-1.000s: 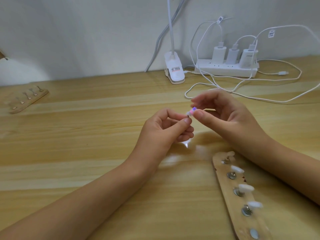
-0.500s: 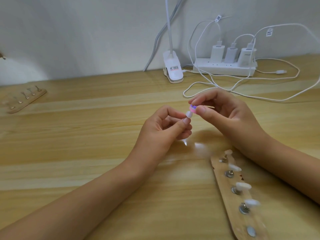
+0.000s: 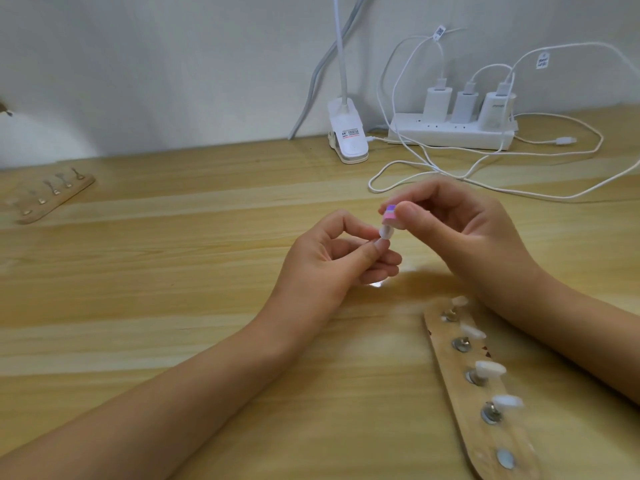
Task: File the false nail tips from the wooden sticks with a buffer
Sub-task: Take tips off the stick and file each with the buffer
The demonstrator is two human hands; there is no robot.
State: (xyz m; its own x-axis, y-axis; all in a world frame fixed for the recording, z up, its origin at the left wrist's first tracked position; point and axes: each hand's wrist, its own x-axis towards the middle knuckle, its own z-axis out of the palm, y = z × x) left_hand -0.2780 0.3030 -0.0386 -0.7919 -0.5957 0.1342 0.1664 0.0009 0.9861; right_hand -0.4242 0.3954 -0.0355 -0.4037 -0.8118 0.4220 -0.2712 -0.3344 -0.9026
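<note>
Nail tip [image 3: 489,233] is pinched between thumb and forefinger of the left grip [image 3: 325,261], its other fingers curled. Right grip [image 3: 460,233] pinches a pink-and-purple buffer [image 3: 496,216], which touches the tip's upper end. Near the right wrist, a stick [image 3: 498,434] on the bench [image 3: 173,271] carries four spare tips [image 3: 490,368].

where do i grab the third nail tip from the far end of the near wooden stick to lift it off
Probably by the metal base under the white tip, pinched from above across its sides. The tip juts right, past the edge of the near wooden stick, so gripping below it leaves the surface to file untouched, and the base is what sits on the stick.
</note>
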